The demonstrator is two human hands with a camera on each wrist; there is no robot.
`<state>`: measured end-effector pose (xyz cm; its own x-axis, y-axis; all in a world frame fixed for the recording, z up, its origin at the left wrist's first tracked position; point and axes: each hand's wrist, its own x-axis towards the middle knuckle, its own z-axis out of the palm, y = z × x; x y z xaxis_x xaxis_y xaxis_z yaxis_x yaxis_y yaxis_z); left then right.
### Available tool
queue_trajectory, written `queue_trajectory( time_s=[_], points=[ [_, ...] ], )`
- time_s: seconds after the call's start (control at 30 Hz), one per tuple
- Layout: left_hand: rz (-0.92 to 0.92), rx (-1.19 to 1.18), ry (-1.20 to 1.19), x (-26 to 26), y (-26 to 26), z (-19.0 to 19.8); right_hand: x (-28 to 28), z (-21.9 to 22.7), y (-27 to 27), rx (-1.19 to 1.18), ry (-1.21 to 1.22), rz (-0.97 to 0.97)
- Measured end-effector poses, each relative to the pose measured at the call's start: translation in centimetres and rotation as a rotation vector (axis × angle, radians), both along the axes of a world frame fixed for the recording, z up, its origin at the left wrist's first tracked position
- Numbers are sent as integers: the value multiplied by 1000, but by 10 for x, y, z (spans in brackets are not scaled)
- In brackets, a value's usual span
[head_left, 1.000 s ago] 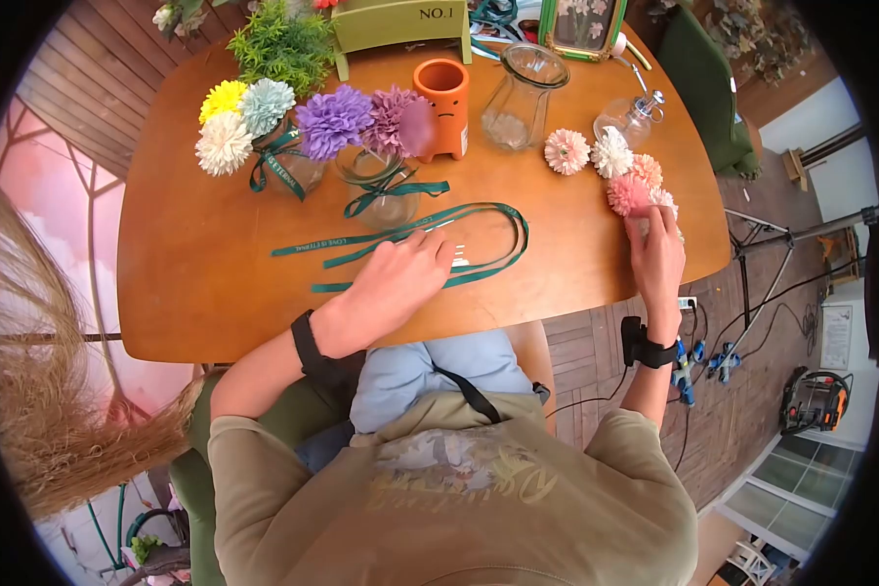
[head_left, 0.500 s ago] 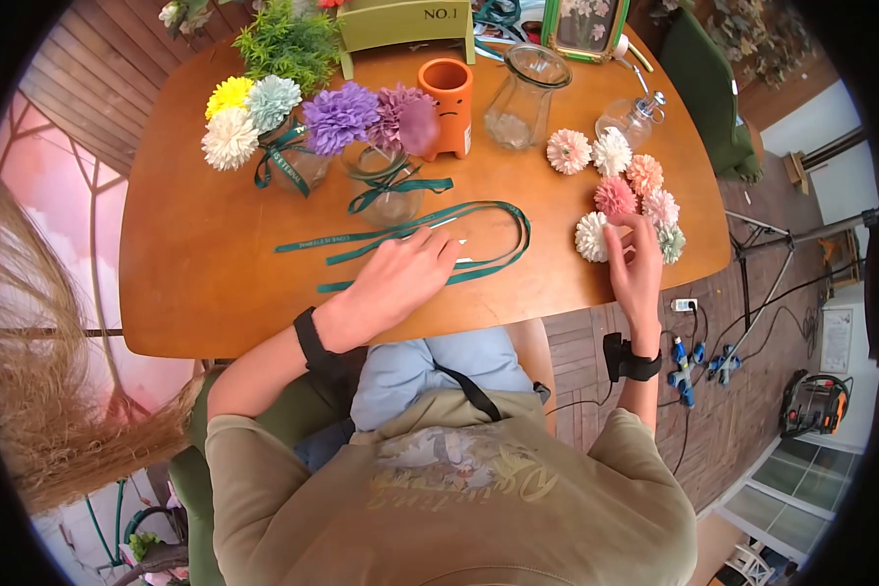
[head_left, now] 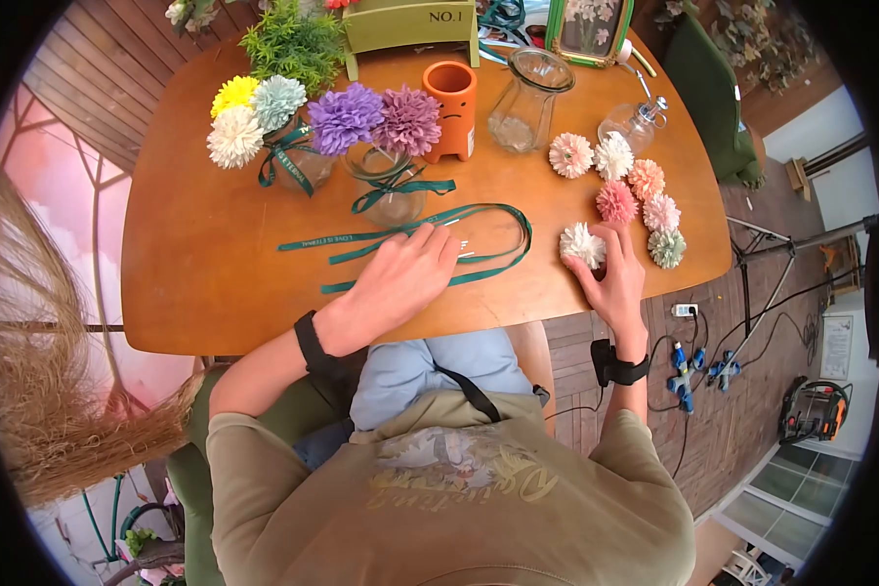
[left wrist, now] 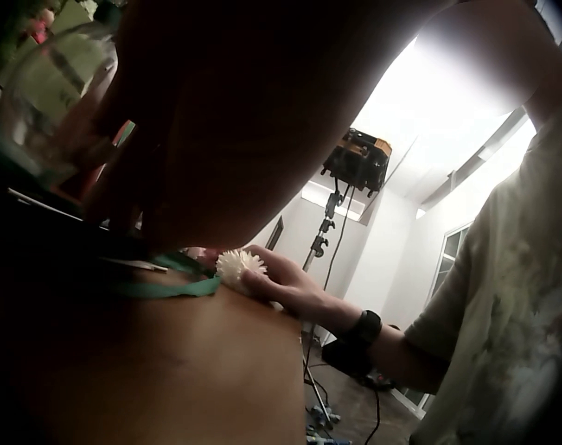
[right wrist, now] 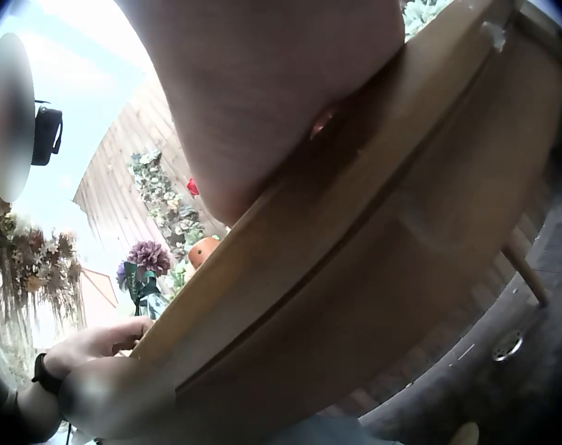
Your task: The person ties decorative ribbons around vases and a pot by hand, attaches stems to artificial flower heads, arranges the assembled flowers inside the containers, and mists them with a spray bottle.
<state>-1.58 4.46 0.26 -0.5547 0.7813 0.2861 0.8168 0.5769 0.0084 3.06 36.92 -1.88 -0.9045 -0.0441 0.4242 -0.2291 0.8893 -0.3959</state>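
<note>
In the head view, the right hand (head_left: 617, 283) has its thumb and fingers around the side of a white flower head (head_left: 581, 244) near the table's front right. The left wrist view also shows this white flower (left wrist: 241, 269) at the right hand's (left wrist: 283, 283) fingertips. The left hand (head_left: 400, 283) rests with bent fingers over a looped green ribbon (head_left: 525, 234); small white sticks show by its fingertips. Whether it pinches anything is hidden. Above and right of the right hand lie a coral flower (head_left: 616, 201), a pink one (head_left: 661, 213) and a pale green one (head_left: 666, 248).
Behind the ribbon stand a ribboned glass jar (head_left: 396, 200) with purple flowers, an orange pot (head_left: 449, 112) and an empty glass vase (head_left: 523, 112). A spray bottle (head_left: 635, 122) stands back right. Another jar (head_left: 305, 168) holds yellow, blue and white flowers.
The right hand has moved left from the pink and green flowers to the white flower, which has shifted slightly left and nearer the front edge. The left hand has hardly moved.
</note>
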Motion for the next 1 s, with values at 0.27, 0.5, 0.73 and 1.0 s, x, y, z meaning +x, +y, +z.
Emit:
queue_trajectory(
  time_s=[0.27, 0.5, 0.73, 1.0],
  points=[
    [23, 77, 128, 6, 1, 20, -1, -13, 5, -62, 65, 51],
    [-8, 165, 114, 5, -2, 16, 2, -4, -4, -356, 102, -1],
    [-60, 376, 16, 9, -7, 46, -11, 10, 1, -641, 87, 14],
    [-141, 814, 37, -2, -3, 138, -55, 112, -64, -782, 271, 254]
  ],
)
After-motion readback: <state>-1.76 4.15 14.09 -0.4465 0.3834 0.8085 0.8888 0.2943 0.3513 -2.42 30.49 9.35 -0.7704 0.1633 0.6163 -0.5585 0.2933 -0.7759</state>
